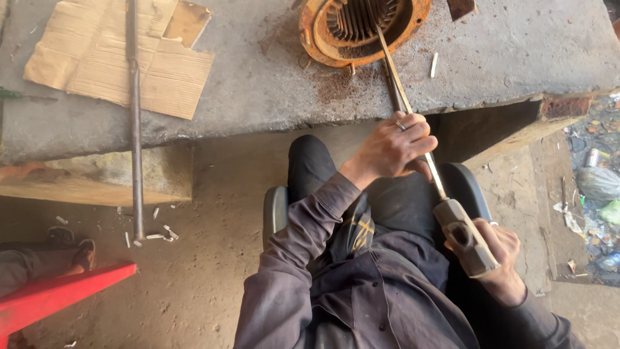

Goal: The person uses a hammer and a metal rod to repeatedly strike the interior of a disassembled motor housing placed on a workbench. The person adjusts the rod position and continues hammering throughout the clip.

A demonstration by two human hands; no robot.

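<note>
Hammer point(466, 236) gripped in right hand point(500, 262) and touching near end of rod point(413, 123), left hand point(394, 147) clenched round it, far tip wedged inside rusty stator point(355, 29) on slab point(258, 84): probably needing rod steady, blows square.

- The worktop point(258, 84) is a thick grey slab of rough concrete, with a chipped edge at the right.
- A torn piece of brown cardboard point(116, 58) lies flat on its left part.
- A long thin metal rod point(134, 97) lies across the cardboard and sticks out past the front edge, down to the floor point(194, 271).
- A round rusty metal ring with slots inside point(361, 26) sits at the far edge, with brown rust dust around it.
- A small white stick point(434, 64) lies just right of the ring.
- The dusty floor has little white bits point(158, 236) near the rod's end.
</note>
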